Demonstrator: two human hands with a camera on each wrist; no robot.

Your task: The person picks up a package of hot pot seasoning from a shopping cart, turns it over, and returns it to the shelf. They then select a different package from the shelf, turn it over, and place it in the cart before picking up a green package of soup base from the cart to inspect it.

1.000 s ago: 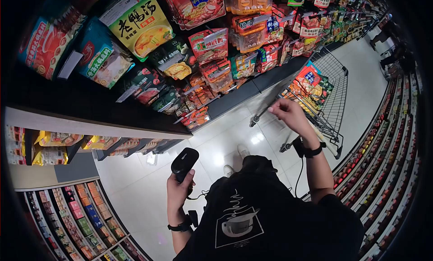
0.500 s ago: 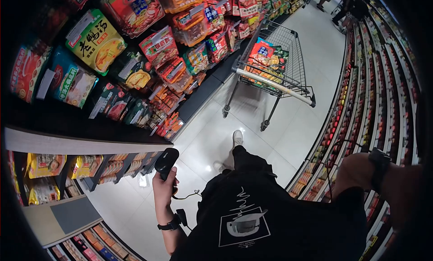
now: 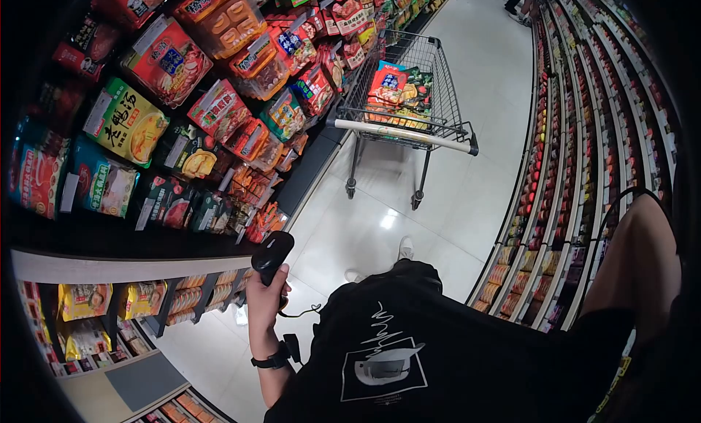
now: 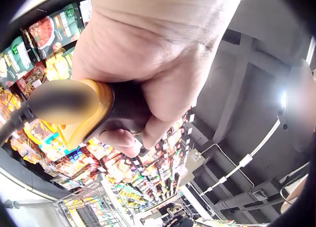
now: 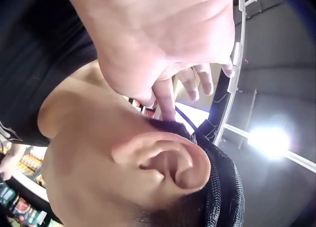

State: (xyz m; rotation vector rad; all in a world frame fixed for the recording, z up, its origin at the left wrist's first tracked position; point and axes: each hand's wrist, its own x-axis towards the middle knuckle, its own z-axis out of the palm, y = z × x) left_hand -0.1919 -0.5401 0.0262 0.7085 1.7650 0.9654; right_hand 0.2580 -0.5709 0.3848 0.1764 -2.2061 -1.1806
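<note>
My left hand (image 3: 264,300) grips a black handheld scanner (image 3: 273,250), thumb along its neck, in front of the hanging food packets. In the left wrist view the fingers curl round its dark handle (image 4: 129,108), which has a yellow edge; a cord (image 3: 301,313) trails off it. My right hand (image 5: 168,39) is raised beside the head, outside the head view, where only the lifted arm (image 3: 637,258) shows. Its fingers are loosely extended by the hair above the ear (image 5: 170,163), close to a black head strap (image 5: 226,187), with nothing held.
A shopping cart (image 3: 405,135) with several packets (image 3: 398,94) in it stands ahead on the tiled floor (image 3: 467,226). Racks of hanging packets (image 3: 125,121) run along the left, with shelves of noodle packs (image 3: 85,301) below. Long shelves (image 3: 544,204) curve along the right. People stand far up the aisle.
My right hand has risen from near the cart to beside the head. The view has turned, so the cart appears further left and upright. My left hand keeps hold of the scanner.
</note>
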